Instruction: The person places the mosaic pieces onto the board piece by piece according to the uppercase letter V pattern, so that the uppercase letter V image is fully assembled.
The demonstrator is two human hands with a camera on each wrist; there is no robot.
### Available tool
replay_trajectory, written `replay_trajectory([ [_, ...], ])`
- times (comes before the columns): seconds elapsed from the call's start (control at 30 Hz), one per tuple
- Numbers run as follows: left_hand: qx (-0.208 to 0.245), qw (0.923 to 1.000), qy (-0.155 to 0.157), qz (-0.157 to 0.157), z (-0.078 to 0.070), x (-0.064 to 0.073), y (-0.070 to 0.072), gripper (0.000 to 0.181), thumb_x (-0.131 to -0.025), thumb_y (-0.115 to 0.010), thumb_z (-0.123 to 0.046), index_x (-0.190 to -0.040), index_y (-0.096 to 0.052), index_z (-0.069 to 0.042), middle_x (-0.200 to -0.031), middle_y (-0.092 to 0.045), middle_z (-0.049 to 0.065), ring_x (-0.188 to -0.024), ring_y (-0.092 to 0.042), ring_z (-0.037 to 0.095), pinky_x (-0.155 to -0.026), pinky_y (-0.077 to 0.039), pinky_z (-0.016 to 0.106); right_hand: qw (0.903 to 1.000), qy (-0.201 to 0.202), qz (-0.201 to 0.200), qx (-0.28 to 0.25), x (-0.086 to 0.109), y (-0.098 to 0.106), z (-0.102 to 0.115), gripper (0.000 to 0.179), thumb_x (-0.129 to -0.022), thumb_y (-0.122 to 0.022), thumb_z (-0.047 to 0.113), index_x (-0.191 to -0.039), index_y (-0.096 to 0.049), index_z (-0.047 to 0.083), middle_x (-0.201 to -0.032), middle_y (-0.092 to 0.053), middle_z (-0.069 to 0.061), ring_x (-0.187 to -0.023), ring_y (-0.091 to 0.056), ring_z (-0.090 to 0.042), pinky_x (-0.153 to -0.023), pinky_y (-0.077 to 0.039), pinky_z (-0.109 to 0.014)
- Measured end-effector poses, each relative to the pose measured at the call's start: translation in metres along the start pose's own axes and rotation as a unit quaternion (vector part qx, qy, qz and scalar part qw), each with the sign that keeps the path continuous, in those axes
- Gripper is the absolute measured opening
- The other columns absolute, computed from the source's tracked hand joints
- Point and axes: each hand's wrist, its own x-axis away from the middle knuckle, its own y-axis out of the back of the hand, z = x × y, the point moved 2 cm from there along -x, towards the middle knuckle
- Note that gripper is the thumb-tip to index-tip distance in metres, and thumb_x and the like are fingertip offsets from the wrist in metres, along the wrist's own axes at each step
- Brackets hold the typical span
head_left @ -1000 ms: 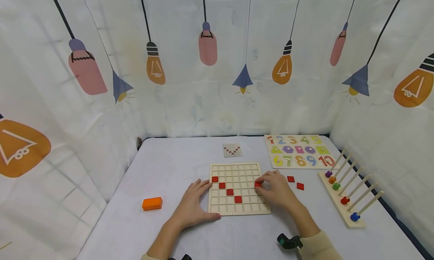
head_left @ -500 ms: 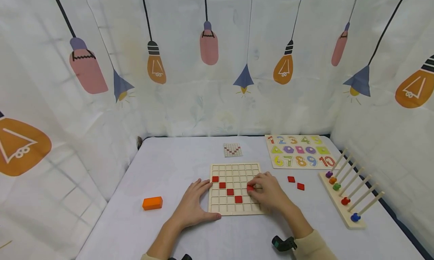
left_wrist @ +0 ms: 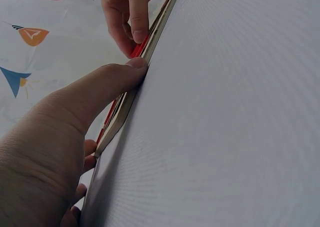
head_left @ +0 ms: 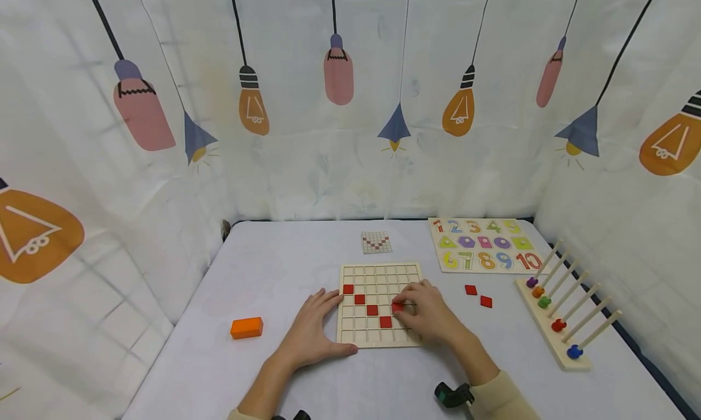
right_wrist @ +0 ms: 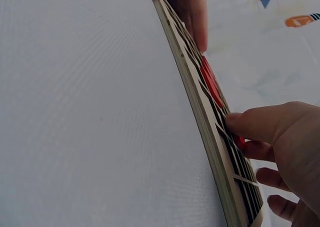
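A light wooden grid board [head_left: 361,336] lies on the table, with several red square tiles in its cells forming a diagonal, such as the red tile [head_left: 372,310]. At its lower left corner my left hand [head_left: 312,332] is spread, fingers at the left edge and thumb [left_wrist: 112,82] against the near edge. Over the board's right half, my right hand [head_left: 429,313] pinches another red square tile [head_left: 397,307] between thumb and fingers, close to the surface. Two loose red tiles, one nearer [head_left: 486,301] and one farther [head_left: 471,290], lie right of the board.
A small pattern card [head_left: 376,242] lies behind the board. At the back right is a number and shape puzzle [head_left: 473,262]. A wooden peg stand [head_left: 572,362] with coloured pieces stands at right, an orange block [head_left: 246,328] at left.
My right hand has carried the pinched red tile leftward and slightly nearer, from the board's right edge to beside the diagonal. The left hand stays in place.
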Motion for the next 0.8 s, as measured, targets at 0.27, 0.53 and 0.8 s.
replay_trajectory([
  [0.27, 0.004, 1.0000, -0.001, 0.000, -0.0013, 0.0002, 0.0005, 0.117, -0.066, -0.093, -0.079, -0.164, -0.056, -0.026, -0.174, -0.049, -0.009, -0.171, -0.028, 0.031, -0.140, -0.024, 0.063, 0.9998, -0.010, 0.011, -0.013, -0.0002, -0.0029, -0.0012, 0.019, -0.096, -0.088, 0.029, -0.114, -0.085, 0.032, -0.114, -0.068, 0.019, -0.107, -0.049, -0.007, -0.092, -0.046, -0.037],
  [0.53, 0.001, 1.0000, -0.007, -0.004, -0.0018, 0.0004, 0.0008, 0.117, -0.067, -0.093, -0.079, -0.163, -0.057, -0.024, -0.174, -0.050, -0.006, -0.170, -0.031, 0.034, -0.138, -0.026, 0.065, 0.9996, 0.000, 0.017, -0.023, 0.0003, -0.0039, -0.0029, 0.020, -0.097, -0.087, 0.028, -0.117, -0.085, 0.030, -0.116, -0.067, 0.020, -0.110, -0.049, -0.007, -0.095, -0.047, -0.039],
  [0.8, -0.001, 1.0000, 0.000, 0.002, -0.0017, -0.0002, 0.0007, 0.117, -0.067, -0.092, -0.080, -0.164, -0.056, -0.027, -0.174, -0.049, -0.008, -0.171, -0.029, 0.032, -0.139, -0.025, 0.064, 0.9994, -0.003, 0.020, -0.028, 0.0020, -0.0018, -0.0030, 0.021, -0.097, -0.087, 0.029, -0.118, -0.086, 0.029, -0.116, -0.068, 0.018, -0.112, -0.050, -0.008, -0.097, -0.048, -0.041],
])
